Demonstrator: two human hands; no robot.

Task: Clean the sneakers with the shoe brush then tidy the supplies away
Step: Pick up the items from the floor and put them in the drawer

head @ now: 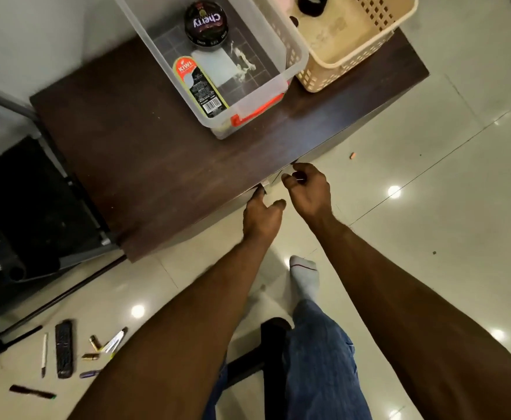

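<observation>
L hand (261,218) grip loosely spread, R hand (307,189) grip maybe pinching thin stick (300,179); beyond, "KIWI" pack (201,86), "Cherry" tin (206,23).

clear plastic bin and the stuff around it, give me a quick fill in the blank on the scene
1. The round black polish tin lies inside the clear plastic ____.
2. The clear plastic bin's latch is ____.
3. The beige perforated basket stands on the dark brown ____.
4. The black remote control lies on the tiled ____.

Missing words: bin; orange; table; floor
</observation>
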